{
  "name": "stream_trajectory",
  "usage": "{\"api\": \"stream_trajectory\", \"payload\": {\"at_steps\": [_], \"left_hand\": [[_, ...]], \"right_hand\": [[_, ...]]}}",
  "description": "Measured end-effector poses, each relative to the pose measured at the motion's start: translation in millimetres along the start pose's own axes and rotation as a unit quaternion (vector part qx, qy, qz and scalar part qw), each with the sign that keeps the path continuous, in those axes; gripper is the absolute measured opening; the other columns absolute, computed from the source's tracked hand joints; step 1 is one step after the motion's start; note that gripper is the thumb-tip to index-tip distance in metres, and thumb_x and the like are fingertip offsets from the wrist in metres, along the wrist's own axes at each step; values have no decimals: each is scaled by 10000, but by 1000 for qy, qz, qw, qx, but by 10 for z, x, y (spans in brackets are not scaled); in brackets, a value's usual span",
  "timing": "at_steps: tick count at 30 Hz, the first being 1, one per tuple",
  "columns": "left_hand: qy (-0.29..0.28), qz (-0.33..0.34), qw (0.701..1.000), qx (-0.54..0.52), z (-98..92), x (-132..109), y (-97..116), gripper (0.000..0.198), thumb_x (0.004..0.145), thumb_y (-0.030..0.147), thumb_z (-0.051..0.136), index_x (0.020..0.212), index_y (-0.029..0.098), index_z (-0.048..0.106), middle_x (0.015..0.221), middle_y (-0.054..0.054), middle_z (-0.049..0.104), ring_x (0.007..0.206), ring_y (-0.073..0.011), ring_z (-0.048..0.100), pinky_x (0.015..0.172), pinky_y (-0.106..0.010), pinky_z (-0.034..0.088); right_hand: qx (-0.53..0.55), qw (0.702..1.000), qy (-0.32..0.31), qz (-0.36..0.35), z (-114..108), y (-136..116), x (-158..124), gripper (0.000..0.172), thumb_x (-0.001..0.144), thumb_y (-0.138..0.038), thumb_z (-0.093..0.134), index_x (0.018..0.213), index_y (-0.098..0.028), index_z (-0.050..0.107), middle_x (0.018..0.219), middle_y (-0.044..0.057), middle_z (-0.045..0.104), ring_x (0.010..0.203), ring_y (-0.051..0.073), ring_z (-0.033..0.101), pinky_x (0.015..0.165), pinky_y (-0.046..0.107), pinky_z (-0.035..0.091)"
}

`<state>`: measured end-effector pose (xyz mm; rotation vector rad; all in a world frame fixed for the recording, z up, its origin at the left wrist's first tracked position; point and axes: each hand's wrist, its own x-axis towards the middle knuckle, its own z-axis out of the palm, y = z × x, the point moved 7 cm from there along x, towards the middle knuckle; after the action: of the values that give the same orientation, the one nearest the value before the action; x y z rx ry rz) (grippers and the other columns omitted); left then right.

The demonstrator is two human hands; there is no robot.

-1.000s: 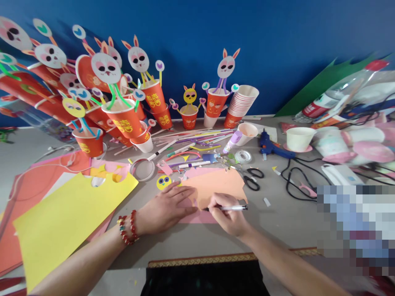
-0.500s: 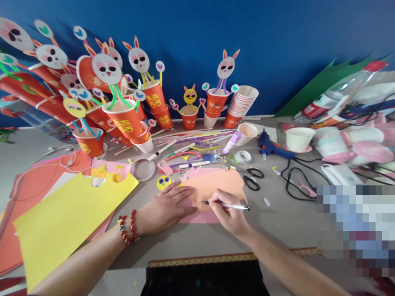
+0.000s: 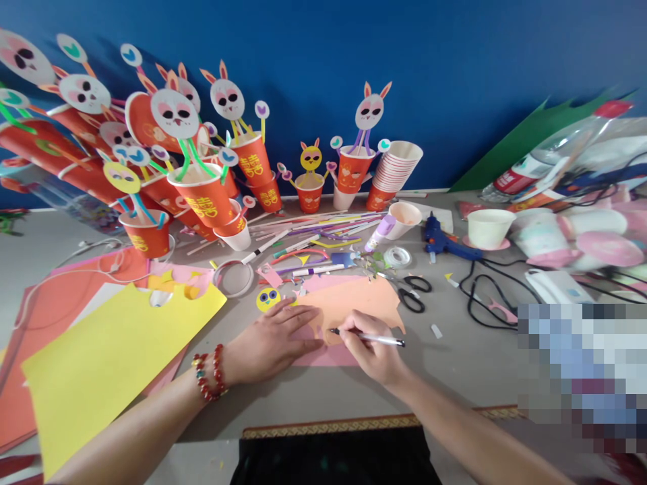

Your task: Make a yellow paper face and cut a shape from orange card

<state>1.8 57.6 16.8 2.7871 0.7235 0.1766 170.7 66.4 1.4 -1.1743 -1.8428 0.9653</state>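
Note:
My right hand grips a pen with a silvery barrel, its dark tip at the orange paper. A small curved outline shows on that sheet near the tip. Flat and with fingers stretched, my left hand presses on the left edge of the paper. Under the orange sheet lies pink paper. Just beyond my left fingertips is a yellow paper circle with two drawn eyes. Black-handled scissors rest to the right of the orange sheet.
Red paper cups with paper rabbit heads crowd the back left. A stack of cups stands against the blue wall. Yellow paper covers the left side. A blue glue gun with black cord, a tape roll and a glue stick lie beyond the scissors.
The pen and my right hand have shifted very slightly to the left along the orange paper. My left hand stays in place.

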Motion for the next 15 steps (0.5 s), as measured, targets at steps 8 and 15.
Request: {"api": "stream_trajectory", "payload": {"at_steps": [8,15], "left_hand": [[-4,0,1000,0,12,-2,-6,449,954,247,509,1384,372,492,1538,-76,373,1409,-279,352,1178,-541,211],[-22,-4,1000,3,37,-2,-7,429,968,261,483,1381,374,488,1543,-86,363,1413,-283,346,1167,-551,222]], "right_hand": [[-2,1000,-6,-5,3,2,-8,182,893,-162,484,720,-218,470,591,-49,445,524,122,418,540,255,314],[-7,1000,4,-5,-10,-34,11,194,901,-161,478,715,-216,464,589,-51,439,524,119,417,542,252,315]]}}
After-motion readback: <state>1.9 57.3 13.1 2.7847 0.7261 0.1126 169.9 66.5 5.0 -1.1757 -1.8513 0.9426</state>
